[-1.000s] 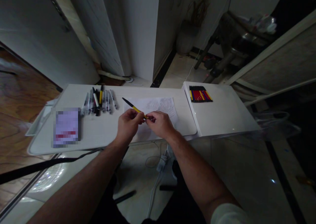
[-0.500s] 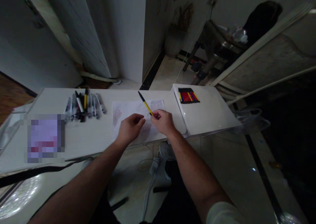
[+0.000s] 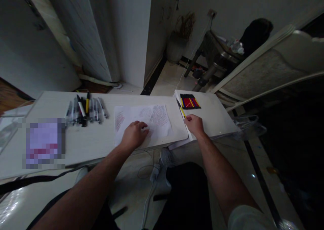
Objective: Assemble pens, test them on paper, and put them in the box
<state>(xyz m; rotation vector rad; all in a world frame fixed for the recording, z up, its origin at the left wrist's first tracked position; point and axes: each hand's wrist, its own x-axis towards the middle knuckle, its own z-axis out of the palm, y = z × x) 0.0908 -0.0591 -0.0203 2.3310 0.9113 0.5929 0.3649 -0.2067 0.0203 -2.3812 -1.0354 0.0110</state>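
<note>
My right hand pinches the lower end of a yellow pen with a black tip, over the seam between the long white table and the white box. Just beyond it, a row of several pens in red, yellow and blue lies side by side on the white box. My left hand is over the scribbled paper, its fingers curved and apart, holding nothing.
Several clear, black and yellow pens lie on the left part of the white table. A blurred purple object is at the far left. A chair stands at the right, and cables hang below the table edge.
My right hand has moved right with the yellow pen, from above the paper to the box edge. The left hand has stayed over the paper, and the view has shifted slightly.
</note>
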